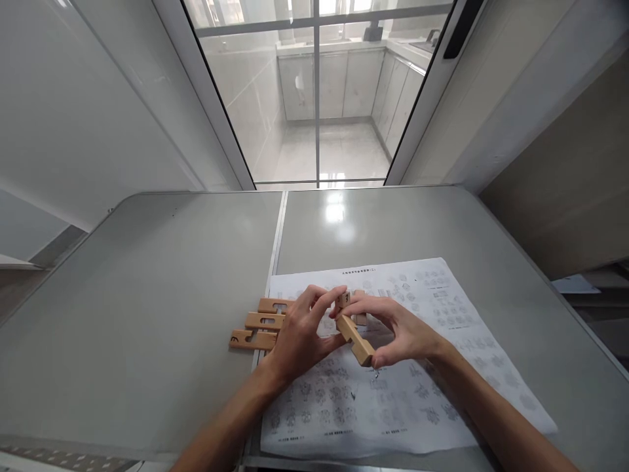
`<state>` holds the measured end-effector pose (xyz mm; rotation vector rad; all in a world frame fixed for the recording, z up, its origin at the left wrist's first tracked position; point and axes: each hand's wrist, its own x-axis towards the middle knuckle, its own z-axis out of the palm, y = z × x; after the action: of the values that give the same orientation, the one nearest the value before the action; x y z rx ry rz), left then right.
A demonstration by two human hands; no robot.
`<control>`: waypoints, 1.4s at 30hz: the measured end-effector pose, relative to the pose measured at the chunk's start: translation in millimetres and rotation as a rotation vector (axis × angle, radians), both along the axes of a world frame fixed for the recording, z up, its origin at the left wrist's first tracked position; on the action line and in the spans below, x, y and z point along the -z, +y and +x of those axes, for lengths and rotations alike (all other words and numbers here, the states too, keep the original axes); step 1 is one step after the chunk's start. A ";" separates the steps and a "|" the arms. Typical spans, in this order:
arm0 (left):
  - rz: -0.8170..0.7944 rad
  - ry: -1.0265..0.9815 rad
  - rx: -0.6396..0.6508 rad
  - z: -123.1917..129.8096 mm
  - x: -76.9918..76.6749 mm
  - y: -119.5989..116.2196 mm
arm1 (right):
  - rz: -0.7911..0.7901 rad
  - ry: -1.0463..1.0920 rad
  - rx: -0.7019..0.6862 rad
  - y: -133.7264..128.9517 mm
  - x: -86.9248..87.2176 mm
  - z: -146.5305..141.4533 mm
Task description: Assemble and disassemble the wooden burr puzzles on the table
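My right hand (398,328) pinches a notched wooden puzzle piece (356,341) between thumb and fingers, with the piece slanting down toward me. My left hand (307,324) is closed on another wooden puzzle piece (343,300), whose end with a dark mark shows by the fingertips. Both pieces meet or nearly touch; the exact contact is hidden by the fingers. Behind the right fingers, part of a further wooden block (361,318) shows. Left of my left hand lie three slotted wooden pieces (264,320), side by side, partly covered by that hand.
A large printed instruction sheet (344,419) with small diagrams lies under my hands on the grey table (196,275). A metal seam (278,236) divides the tabletop. Beyond the far edge stands a glazed door (317,98), with white cabinets behind it.
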<state>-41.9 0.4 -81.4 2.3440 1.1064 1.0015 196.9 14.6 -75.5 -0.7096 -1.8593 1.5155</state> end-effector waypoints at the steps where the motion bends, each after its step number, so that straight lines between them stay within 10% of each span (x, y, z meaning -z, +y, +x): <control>1: 0.008 0.004 0.006 -0.3 0.8 0.0 | 0.003 0.005 0.008 0.0 -0.4 -0.4; 12: 0.261 -0.067 0.060 -1.3 -7.2 -3.5 | -0.044 0.057 0.051 1.3 3.5 -2.8; 26: -1.063 -0.681 0.121 2.9 -27.0 4.9 | -0.236 0.282 0.432 3.4 1.0 -5.9; 33: -1.092 -0.530 0.247 -0.8 -26.0 3.3 | -0.341 0.379 0.449 7.0 8.7 -4.3; 42: -1.026 -0.469 0.097 0.8 -22.8 8.3 | -0.253 0.311 0.444 6.2 10.1 -4.2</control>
<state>-41.1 8.8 -58.6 1.2494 0.9614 0.6446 192.7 20.8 -85.6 -0.8769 -1.1974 1.4749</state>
